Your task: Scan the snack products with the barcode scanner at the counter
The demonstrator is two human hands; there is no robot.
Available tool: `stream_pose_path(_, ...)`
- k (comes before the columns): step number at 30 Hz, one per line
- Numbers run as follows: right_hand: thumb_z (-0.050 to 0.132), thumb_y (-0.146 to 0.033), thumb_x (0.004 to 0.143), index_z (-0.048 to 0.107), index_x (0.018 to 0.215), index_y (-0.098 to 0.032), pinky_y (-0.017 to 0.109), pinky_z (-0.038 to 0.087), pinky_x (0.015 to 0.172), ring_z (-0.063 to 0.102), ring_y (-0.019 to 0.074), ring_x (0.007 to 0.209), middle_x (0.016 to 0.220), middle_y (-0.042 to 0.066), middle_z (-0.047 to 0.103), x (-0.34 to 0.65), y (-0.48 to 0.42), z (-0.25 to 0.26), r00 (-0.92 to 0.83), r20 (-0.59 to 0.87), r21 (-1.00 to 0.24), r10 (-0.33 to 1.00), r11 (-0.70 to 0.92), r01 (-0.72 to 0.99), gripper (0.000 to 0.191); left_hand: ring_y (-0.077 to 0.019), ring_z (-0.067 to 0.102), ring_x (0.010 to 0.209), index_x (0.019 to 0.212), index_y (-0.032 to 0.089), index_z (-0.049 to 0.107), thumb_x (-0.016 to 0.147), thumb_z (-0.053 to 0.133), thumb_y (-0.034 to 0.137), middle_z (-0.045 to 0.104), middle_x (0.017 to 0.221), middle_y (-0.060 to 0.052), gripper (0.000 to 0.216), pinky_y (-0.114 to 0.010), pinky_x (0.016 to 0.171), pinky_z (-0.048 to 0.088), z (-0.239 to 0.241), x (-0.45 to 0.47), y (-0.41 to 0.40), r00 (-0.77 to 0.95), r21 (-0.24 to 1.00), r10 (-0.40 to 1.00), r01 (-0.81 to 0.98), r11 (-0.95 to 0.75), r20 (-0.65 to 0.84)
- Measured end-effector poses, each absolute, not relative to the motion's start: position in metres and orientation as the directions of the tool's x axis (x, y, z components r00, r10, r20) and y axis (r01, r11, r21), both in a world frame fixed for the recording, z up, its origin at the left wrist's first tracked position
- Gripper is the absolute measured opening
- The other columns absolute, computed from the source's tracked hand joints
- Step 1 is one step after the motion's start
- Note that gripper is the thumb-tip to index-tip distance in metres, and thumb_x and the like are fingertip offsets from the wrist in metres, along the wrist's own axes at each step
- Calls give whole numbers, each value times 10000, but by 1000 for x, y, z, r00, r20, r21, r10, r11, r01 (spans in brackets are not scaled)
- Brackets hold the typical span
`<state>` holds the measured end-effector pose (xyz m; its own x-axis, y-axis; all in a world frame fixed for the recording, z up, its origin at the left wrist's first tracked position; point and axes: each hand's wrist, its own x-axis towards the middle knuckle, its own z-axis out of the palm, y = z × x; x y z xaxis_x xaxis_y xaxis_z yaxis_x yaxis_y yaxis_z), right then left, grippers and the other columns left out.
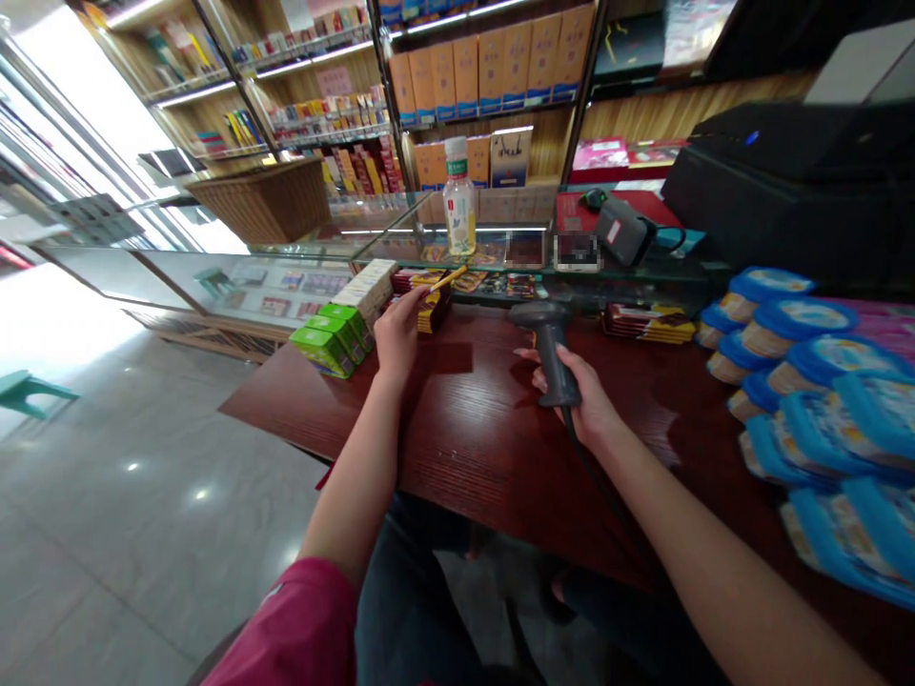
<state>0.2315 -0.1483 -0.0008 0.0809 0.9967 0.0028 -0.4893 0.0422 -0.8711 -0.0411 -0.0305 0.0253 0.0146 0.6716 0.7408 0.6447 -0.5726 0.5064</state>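
My right hand is wrapped round the handle of a dark grey barcode scanner, held above the brown wooden counter. The scanner's cable runs down beneath my right forearm. With its fingers pinched, my left hand grips one end of a thin yellow packet, seen nearly edge-on. Just behind that hand lies a stack of brown and yellow packets. Left of it stand several green boxes in a row, with white boxes behind them.
A drink bottle stands on the glass display case ahead. Blue-lidded tubs are piled on the right, near more brown and yellow packets. A wicker basket is at the back left. A black machine sits at right.
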Motion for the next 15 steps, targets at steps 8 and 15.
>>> stream_pose_path(8, 804, -534, 795, 756, 956, -217, 256, 506, 556, 524, 113, 591, 1043, 74, 823, 230, -150, 3, 50, 1, -878, 999, 25, -479, 359, -229, 606, 1418, 1274, 236, 763, 1008, 454, 70, 727, 1396, -70, 440, -404, 1204, 492, 11, -81, -23, 120, 371, 756, 815, -445, 643)
stream_pose_path(15, 788, -545, 799, 761, 945, -213, 255, 497, 533, 533, 115, 590, 1059, 79, 818, 231, -150, 2, 51, -23, -888, 998, 3, -460, 363, -290, 439, 1550, 1440, 111, 637, 918, 420, -25, 551, 1586, -178, 582, -467, 1270, 405, 9, -69, -24, 45, 257, 803, 936, -242, 594)
